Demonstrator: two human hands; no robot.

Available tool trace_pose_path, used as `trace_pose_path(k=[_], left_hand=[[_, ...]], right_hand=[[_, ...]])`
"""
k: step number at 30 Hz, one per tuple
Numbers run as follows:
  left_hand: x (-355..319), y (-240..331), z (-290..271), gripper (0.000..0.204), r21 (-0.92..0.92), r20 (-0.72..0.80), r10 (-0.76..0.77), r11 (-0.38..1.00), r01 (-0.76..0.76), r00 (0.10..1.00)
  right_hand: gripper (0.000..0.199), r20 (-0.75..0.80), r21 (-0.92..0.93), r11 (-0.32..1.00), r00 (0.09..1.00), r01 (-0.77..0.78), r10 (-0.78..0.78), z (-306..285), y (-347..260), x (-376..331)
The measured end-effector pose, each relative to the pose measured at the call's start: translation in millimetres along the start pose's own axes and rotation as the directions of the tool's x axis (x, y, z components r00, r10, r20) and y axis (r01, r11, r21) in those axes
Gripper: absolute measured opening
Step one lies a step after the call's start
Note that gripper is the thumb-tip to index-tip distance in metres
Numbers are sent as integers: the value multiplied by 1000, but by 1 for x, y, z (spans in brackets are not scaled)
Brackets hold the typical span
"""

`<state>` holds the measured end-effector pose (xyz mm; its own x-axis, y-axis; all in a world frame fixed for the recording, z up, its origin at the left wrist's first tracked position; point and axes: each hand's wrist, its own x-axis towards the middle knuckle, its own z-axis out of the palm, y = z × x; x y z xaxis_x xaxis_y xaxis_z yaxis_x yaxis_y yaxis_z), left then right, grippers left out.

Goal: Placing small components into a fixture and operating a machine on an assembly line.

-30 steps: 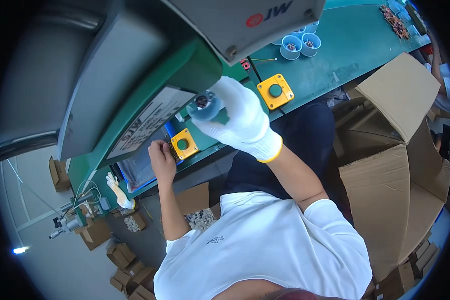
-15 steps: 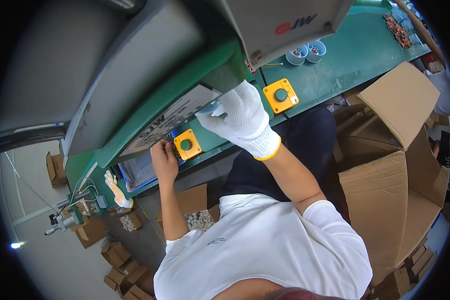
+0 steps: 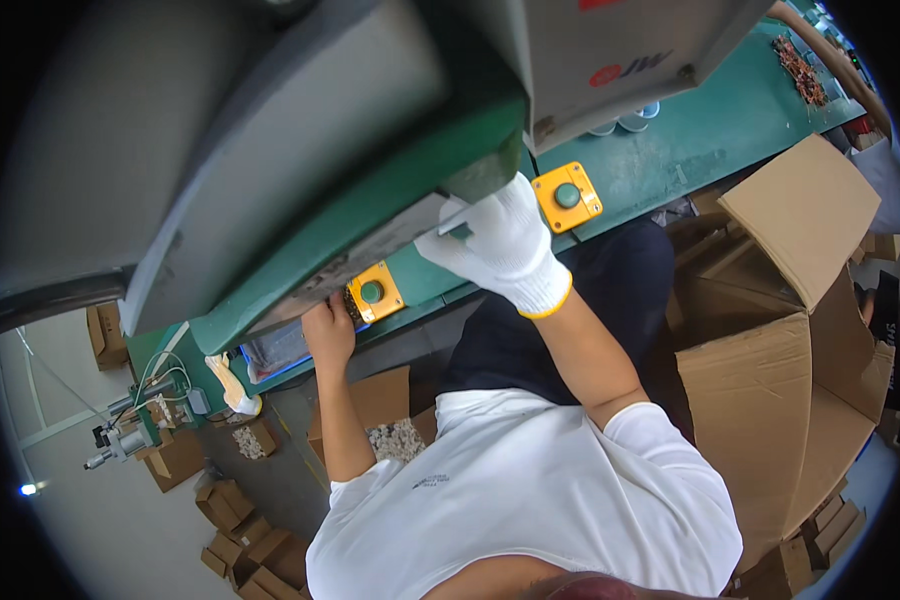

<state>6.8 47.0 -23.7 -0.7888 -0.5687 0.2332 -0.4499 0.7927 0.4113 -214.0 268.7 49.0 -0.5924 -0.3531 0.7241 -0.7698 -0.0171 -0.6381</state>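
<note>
My right hand [image 3: 505, 250], in a white knitted glove with a yellow cuff edge, reaches under the front of a large green and grey machine [image 3: 370, 200]. Its thumb and fingers curve toward each other with a gap between; the machine hides the tips and whatever they hold. My bare left hand [image 3: 328, 333] rests at the bench edge, fingers curled down by small dark parts [image 3: 350, 304]. Just right of it sits a yellow box with a green button [image 3: 372, 291]. A second yellow button box [image 3: 567, 196] lies right of the gloved hand.
A blue-edged tray [image 3: 275, 355] and a loose glove [image 3: 232, 385] lie left of my left hand. Light-blue cups [image 3: 638, 119] stand partly hidden on the green bench [image 3: 710, 130]. Large open cartons [image 3: 750, 400] stand at right; a carton of pale pieces [image 3: 395, 440] sits below.
The machine's head now covers more of the cups and of my fingers, as the view has shifted. My gloved right hand sits slightly further right and lower; my left hand stays by the dark parts.
</note>
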Motion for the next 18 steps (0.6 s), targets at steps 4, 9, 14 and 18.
trace_pose_path(k=[4,9,14,18], left_hand=[[0,-1,-1,9,0,-12,3,1000,-3,1000],[2,-3,0,8,-3,-21,30,1000,-30,999],[2,-11,9,12,-35,-57,102,994,-104,993],[-2,-34,6,15,-27,-16,76,997,-77,997]], right_hand=[[52,-40,52,995,995,88,-86,2,10,0],[47,39,-8,999,999,-37,37,1,-2,7],[42,88,-143,989,995,-34,47,-4,-6,8],[41,-75,36,996,994,81,-78,-1,-8,16]])
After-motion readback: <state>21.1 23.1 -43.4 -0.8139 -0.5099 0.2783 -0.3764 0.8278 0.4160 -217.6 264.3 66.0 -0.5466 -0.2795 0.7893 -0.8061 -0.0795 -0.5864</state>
